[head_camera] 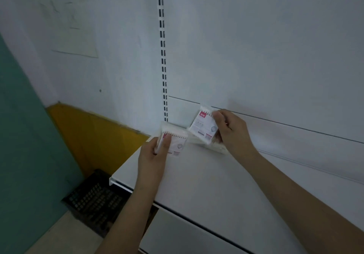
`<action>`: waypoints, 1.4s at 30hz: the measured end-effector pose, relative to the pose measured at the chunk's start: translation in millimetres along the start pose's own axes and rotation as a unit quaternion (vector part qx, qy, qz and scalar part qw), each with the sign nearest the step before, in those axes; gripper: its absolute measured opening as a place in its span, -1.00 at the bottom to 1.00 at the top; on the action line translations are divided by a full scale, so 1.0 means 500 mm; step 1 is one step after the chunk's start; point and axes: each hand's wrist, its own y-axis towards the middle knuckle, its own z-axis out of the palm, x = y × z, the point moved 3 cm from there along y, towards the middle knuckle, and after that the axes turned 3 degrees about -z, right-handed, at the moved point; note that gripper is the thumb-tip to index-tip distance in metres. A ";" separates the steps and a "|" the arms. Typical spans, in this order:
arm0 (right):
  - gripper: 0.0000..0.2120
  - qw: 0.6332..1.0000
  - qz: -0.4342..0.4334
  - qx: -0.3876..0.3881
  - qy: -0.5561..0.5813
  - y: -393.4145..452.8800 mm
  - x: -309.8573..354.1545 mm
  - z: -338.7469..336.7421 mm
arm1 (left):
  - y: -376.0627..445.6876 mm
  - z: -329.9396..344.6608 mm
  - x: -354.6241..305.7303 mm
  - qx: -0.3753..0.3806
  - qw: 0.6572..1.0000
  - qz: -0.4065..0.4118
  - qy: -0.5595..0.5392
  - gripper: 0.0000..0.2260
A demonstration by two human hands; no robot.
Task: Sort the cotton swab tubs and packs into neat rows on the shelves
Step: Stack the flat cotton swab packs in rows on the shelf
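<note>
At the white shelf's point(206, 175) back-left corner, one pack per hand.
My left hand point(152, 155) pinches a flat clear cotton swab pack point(175, 141); my right hand point(230, 127) grips another, tilted point(203, 125), at its 2 o'clock.

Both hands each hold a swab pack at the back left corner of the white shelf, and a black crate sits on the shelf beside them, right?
Not quite. The head view shows the black crate on the floor, below and left of the shelf, not on it. The rest holds: the left hand and right hand each grip a swab pack there.

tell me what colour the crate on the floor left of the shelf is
Black crate, seen in the head view.
</note>
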 end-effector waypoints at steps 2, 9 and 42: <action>-0.72 0.999 0.031 0.014 0.027 -0.019 0.005 -0.040 | -0.015 0.022 -0.016 0.016 1.000 -0.014 -0.012 -0.51; -0.89 0.988 0.114 -0.017 0.106 -0.100 -0.027 -0.222 | -0.076 0.164 -0.085 0.153 0.979 -0.059 -0.119 -0.87; -0.92 0.948 0.125 -0.151 -0.250 -0.411 -0.035 -0.949 | -0.399 0.749 -0.295 0.323 0.941 0.101 0.016 -0.80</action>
